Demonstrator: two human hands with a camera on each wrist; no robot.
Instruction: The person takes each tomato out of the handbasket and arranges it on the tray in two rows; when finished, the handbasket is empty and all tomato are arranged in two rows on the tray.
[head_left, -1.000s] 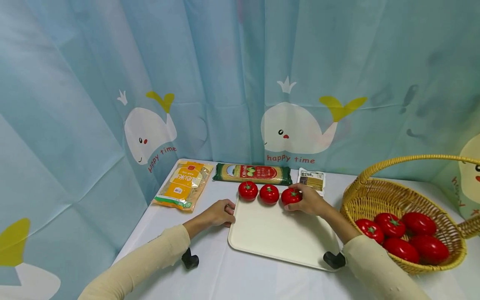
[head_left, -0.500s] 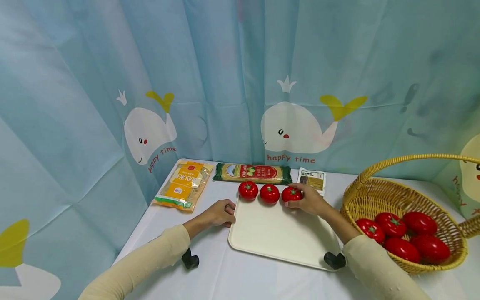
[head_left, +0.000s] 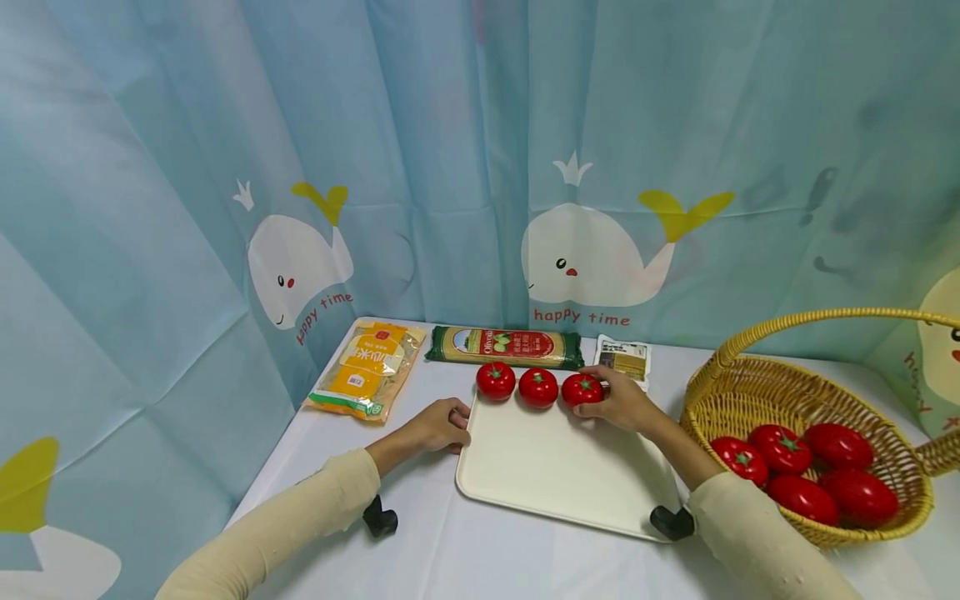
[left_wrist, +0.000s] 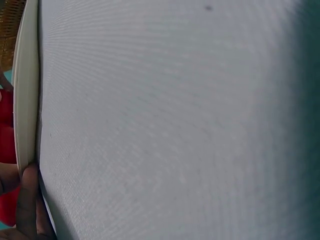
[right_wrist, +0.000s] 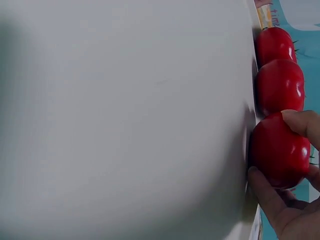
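Observation:
A cream rectangular tray (head_left: 562,467) lies on the white tablecloth. My left hand (head_left: 438,427) grips its left edge; the left wrist view shows fingers (left_wrist: 27,200) at the rim. Along the tray's far edge three red tomatoes stand in a row: a left tomato (head_left: 496,382), a middle tomato (head_left: 537,388) and a right tomato (head_left: 581,389). My right hand (head_left: 622,402) holds the right tomato between thumb and fingers, as the right wrist view also shows with that tomato (right_wrist: 279,150) low against the tray.
A wicker basket (head_left: 701,408) with several red tomatoes stands at the right, its handle arching high. Behind the tray lie a spaghetti pack (head_left: 506,347) and a small white packet (head_left: 624,360). An orange-and-clear food bag (head_left: 367,371) is at the left. A whale-print curtain (head_left: 450,167) encloses the table.
The right tomato has shifted very slightly left and back with my right hand. My left hand stays at the tray's edge.

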